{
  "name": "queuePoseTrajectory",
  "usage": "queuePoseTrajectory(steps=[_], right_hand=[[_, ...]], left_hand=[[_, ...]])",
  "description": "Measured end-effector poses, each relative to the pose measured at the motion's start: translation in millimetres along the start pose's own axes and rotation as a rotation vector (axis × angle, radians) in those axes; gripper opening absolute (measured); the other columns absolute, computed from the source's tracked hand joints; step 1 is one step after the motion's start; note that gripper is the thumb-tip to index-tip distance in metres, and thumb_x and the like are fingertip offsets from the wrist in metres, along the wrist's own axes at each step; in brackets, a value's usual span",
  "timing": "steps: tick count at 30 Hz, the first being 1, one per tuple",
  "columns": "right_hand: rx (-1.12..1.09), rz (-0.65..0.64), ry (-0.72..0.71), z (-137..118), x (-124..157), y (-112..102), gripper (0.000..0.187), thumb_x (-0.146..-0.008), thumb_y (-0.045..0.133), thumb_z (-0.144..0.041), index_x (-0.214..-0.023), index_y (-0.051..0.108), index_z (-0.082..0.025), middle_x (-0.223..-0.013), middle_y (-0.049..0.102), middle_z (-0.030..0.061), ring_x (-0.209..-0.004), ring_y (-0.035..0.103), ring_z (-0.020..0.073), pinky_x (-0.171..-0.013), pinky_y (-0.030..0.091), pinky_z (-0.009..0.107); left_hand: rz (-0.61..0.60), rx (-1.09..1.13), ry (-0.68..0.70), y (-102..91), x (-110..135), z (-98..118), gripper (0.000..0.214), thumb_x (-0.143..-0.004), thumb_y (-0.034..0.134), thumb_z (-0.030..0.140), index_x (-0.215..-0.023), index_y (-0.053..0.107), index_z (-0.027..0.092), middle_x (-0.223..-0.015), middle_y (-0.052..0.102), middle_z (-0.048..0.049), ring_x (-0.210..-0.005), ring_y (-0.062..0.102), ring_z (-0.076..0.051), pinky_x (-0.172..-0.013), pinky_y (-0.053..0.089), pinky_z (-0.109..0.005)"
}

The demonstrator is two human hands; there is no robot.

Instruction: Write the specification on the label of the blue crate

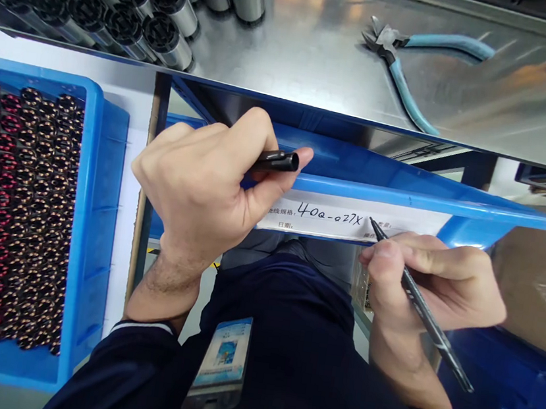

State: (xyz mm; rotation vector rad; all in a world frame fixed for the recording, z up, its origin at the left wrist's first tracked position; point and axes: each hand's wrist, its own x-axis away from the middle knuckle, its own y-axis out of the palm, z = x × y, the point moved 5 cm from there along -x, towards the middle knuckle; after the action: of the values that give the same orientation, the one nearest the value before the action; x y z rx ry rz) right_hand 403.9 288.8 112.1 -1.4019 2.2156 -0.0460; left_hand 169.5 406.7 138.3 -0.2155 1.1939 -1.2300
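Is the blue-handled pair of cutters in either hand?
No. The blue-handled metal cutters lie on the steel tabletop, clear of both hands.

A thin black pen (420, 302) is slanting tip-up against the white label (351, 219) reading "40Q-027X" on the blue crate's (403, 197) front wall. A black pen cap (278, 161) is lying level at the crate's rim.

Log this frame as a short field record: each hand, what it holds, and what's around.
left hand: grips pen cap, resting on blue crate rim
right hand: holds black pen, tip at white label
label: handwritten characters, printed fields
left side: blue bin of copper-wound coils
steel shelf: blue-handled cutters, metal cylinders
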Motion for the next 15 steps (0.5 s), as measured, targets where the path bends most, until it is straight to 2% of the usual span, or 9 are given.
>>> queuePoseTrajectory(steps=[6, 11, 15], right_hand=[[0.122, -0.001, 0.04, -3.1, -3.3, 1.5, 0.039, -0.091, 0.097, -0.013, -0.086, 0.059, -0.021, -0.079, 0.072, -0.004, -0.069, 0.071, 0.0132, -0.069, 0.059, 0.033], [0.089, -0.048, 0.001, -7.2, -4.8, 2.6, 0.034, -0.092, 0.093, -0.014, -0.082, 0.061, -0.023, -0.071, 0.065, -0.0067, -0.062, 0.066, 0.0129, -0.067, 0.06, 0.035], [0.114, -0.003, 0.015, -1.6, -2.8, 0.1, 0.032, -0.09, 0.096, -0.015, -0.087, 0.065, -0.022, -0.079, 0.074, -0.0045, -0.067, 0.072, 0.0145, -0.067, 0.059, 0.034]], left_hand=[[0.012, 0.012, -0.001, -0.2, 0.6, -0.3, 0.06, -0.115, 0.067, 0.074, -0.081, 0.063, 0.025, -0.065, 0.051, -0.0008, -0.061, 0.04, -0.017, -0.074, 0.022, -0.042], [-0.009, 0.024, -0.005, 0.7, 0.0, 0.7, 0.06, -0.116, 0.065, 0.072, -0.081, 0.058, 0.024, -0.066, 0.051, -0.0004, -0.062, 0.04, -0.017, -0.074, 0.022, -0.042], [0.007, 0.021, 0.002, 0.1, -0.2, 0.1, 0.058, -0.116, 0.067, 0.068, -0.081, 0.055, 0.024, -0.067, 0.052, 0.0, -0.062, 0.041, -0.016, -0.073, 0.022, -0.042]])
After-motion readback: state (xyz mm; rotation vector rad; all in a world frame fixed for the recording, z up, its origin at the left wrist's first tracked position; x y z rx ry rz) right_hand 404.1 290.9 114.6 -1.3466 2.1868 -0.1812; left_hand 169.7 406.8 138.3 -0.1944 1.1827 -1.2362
